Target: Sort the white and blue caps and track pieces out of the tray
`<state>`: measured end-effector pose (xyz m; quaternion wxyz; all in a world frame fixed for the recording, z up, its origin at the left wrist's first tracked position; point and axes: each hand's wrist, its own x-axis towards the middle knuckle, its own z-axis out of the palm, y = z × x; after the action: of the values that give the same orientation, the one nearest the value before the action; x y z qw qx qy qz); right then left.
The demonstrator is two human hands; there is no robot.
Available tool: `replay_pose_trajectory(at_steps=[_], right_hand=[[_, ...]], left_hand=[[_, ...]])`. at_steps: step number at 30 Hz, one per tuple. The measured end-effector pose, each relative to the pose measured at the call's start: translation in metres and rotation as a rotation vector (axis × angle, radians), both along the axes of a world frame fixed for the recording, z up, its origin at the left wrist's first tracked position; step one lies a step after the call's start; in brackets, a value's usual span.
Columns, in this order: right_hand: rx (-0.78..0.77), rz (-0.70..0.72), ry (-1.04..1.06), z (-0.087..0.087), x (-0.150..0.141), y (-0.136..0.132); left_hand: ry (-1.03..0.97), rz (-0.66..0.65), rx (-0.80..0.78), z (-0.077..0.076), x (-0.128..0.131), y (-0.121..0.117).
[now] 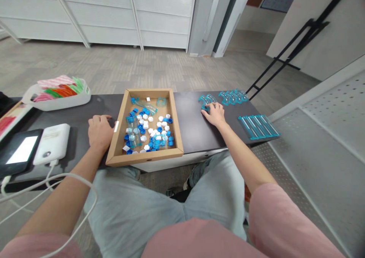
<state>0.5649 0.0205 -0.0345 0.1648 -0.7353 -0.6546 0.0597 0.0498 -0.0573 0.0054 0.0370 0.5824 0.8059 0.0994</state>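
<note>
My right hand [214, 114] reaches over the right half of the table. Its fingertips close on a clear blue curved tube [210, 97], one of a small group lying there. My left hand [99, 132] rests on the table against the left wall of a cardboard tray [177, 136], fingers loosely bent, thumb apart, nothing visible in it. Inside the tray lie many white hexagonal pieces [146, 125], blue connectors [171, 139] and several clear tubes [134, 132].
More curved tubes [234, 97] lie in a row at the far right, with straight clear tubes [258, 127] side by side nearer me. Leftward are a white basket [64, 103] of coloured strips, a white power bank [53, 144], a dark device [19, 151] and a cable [94, 197].
</note>
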Motion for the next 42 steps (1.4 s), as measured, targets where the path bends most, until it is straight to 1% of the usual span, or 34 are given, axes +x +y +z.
replay_pose_trajectory(at_steps=[2,4,8,11,16,20,24,27,29,31,34,37,39,41,42], right_hand=[[0.057,0.07,0.013,-0.007,-0.005,-0.012],[0.106,0.11,0.025,-0.012,-0.009,-0.025],[0.146,0.176,0.038,-0.02,-0.014,-0.045],[0.157,0.241,0.066,-0.026,-0.012,-0.05],[0.262,0.241,0.132,-0.034,-0.008,-0.05],[0.316,0.255,0.198,-0.033,-0.005,-0.048],[0.366,0.241,0.333,-0.027,-0.001,-0.048],[0.431,0.195,0.426,-0.023,0.0,-0.046],[0.448,0.153,0.476,-0.019,-0.006,-0.044],[0.418,0.147,0.506,-0.013,-0.019,-0.041],[0.346,0.225,0.542,0.001,-0.058,-0.037],[0.287,0.347,0.597,0.015,-0.11,-0.039],[0.231,0.462,0.606,0.023,-0.141,-0.042],[0.172,0.571,0.582,0.029,-0.161,-0.046],[0.155,0.606,0.559,0.031,-0.165,-0.047]], left_hand=[[-0.004,0.001,-0.003,0.001,0.001,0.0],[-0.009,0.0,-0.004,0.002,0.001,-0.001],[-0.016,-0.015,0.005,0.001,-0.001,-0.001],[-0.021,-0.025,0.018,-0.001,-0.002,-0.001],[-0.033,-0.036,0.033,-0.003,-0.003,-0.001],[-0.046,-0.03,0.031,-0.003,-0.003,-0.001],[-0.054,-0.028,0.03,-0.002,-0.003,-0.001],[-0.041,-0.013,0.041,-0.002,0.0,-0.001],[-0.025,-0.003,0.054,-0.002,0.002,-0.002],[-0.015,-0.004,0.061,-0.002,0.003,-0.002],[-0.011,0.0,0.075,-0.002,0.004,-0.003],[-0.009,0.005,0.087,-0.002,0.004,-0.004],[-0.004,0.004,0.082,-0.001,0.004,-0.004],[0.002,-0.001,0.071,-0.001,0.003,-0.004],[0.005,-0.004,0.065,-0.002,0.002,-0.004]])
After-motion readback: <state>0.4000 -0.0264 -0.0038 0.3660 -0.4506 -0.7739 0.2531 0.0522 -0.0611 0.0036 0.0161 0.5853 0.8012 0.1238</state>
